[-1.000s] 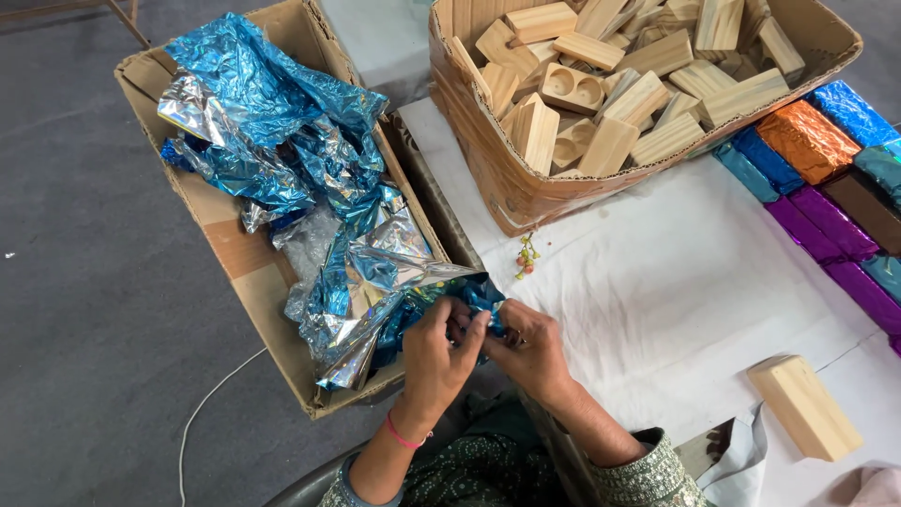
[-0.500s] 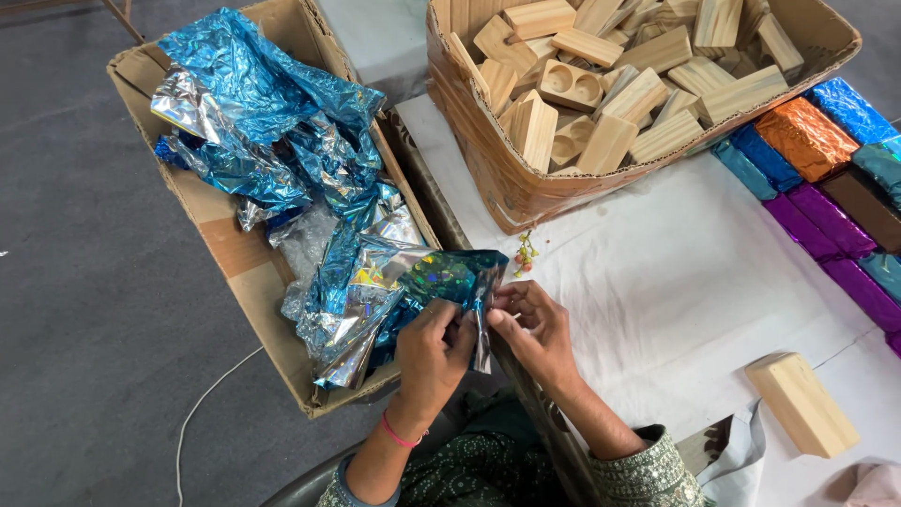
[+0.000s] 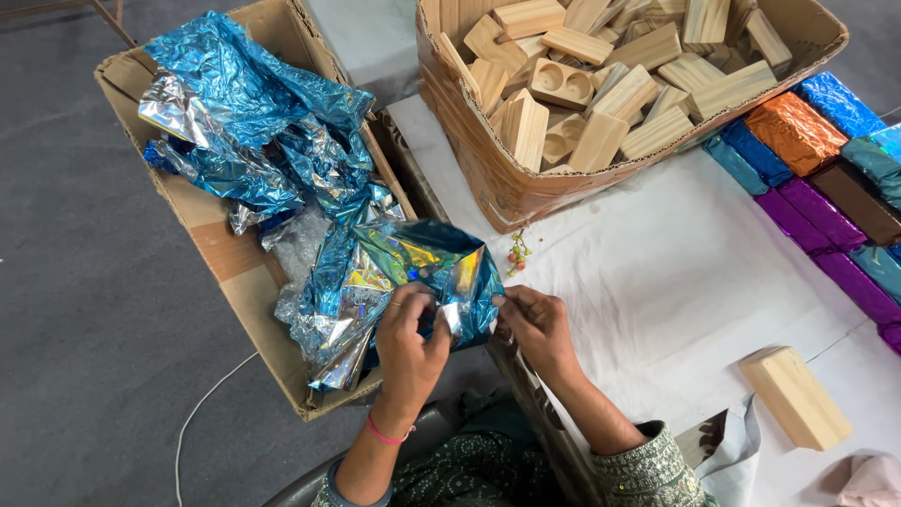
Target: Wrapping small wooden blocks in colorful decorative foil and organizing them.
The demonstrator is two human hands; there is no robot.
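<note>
My left hand (image 3: 410, 340) and my right hand (image 3: 535, 324) both pinch a crinkled sheet of shiny blue foil (image 3: 427, 261), held up between them over the near corner of a cardboard box (image 3: 211, 225). That box is full of crumpled blue and silver foil sheets (image 3: 249, 122). A pink band circles my left wrist. One plain wooden block (image 3: 795, 396) lies alone on the white-covered table (image 3: 657, 272), to the right of my right arm.
A second cardboard box (image 3: 507, 183) of several bare wooden blocks stands at the back of the table. Foil-wrapped blocks in blue, orange, purple and brown (image 3: 817, 178) lie in rows at the right. A white cord (image 3: 202, 413) runs across the grey floor.
Both hands have lifted one blue foil sheet up out of the box and spread it wider between them. The boxes and blocks have not moved.
</note>
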